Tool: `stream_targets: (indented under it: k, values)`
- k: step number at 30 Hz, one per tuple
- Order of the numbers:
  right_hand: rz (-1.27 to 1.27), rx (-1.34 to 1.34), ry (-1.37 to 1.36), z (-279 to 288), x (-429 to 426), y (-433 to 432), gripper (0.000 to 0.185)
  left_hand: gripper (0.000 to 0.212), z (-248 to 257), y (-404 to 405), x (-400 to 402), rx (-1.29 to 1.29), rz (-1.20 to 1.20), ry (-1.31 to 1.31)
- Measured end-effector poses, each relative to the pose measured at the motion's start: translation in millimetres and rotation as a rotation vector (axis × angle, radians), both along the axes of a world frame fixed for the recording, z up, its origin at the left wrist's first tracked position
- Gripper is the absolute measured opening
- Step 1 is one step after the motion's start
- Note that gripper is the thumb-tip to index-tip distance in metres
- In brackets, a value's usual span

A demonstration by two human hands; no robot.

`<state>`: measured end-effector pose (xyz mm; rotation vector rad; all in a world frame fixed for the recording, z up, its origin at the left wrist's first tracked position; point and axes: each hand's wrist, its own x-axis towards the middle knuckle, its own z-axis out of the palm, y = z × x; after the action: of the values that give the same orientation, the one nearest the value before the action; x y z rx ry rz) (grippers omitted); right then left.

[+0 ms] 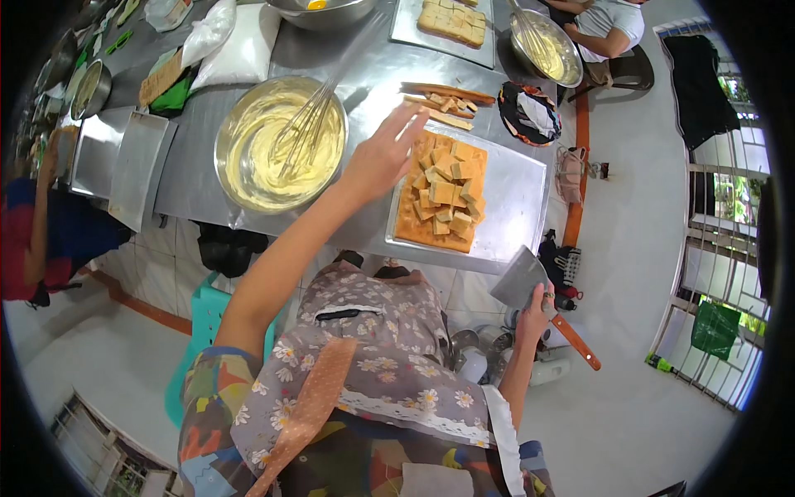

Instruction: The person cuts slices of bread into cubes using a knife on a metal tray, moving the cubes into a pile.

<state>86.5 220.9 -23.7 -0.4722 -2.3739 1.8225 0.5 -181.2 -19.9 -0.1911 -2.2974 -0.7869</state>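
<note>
My left hand [388, 152] reaches over the steel table, its fingertips at the cut strips of cake [450, 118] behind a metal tray [518, 199]; whether they touch a strip I cannot tell. On that tray lies an orange-brown sheet cake [410, 211] with a pile of cake cubes [444, 189] on top. My right hand [537, 314], off the table's front edge, grips a cleaver [522, 279] with a wide blade and a wooden handle. Left of my left hand stands a steel bowl [220, 155] of pale yellow creamy mixture [254, 177], a balloon whisk [304, 130] resting in it.
Behind are a tray of cut cake [453, 23], another bowl with a whisk [546, 53], a bundled cloth [530, 113] and a bag of white powder [239, 46]. Empty metal pans [140, 168] overhang at left. People are at the left [37, 242] and upper right [612, 31]; a teal chair [202, 317] stands below.
</note>
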Motion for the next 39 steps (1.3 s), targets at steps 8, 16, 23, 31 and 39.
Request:
stream_targets:
  k: [8,16,23,31,39]
  values:
    - [0.836,0.671,0.075,41,-31,-49,0.02,0.033,-37,28,115,0.28,0.123,-0.394]
    - [1.414,0.777,0.446,41,-63,-88,0.032,0.019,-86,111,153,0.472,0.524,-0.307]
    - [1.667,0.97,0.427,26,-71,-135,0.035,0.02,-107,133,137,0.551,0.69,-0.279]
    - [1.722,1.078,0.37,18,-62,-165,0.037,0.017,-108,138,135,0.664,0.635,-0.322]
    - [1.774,1.149,0.416,16,-62,-187,0.036,0.016,-110,131,135,0.665,0.632,-0.286]
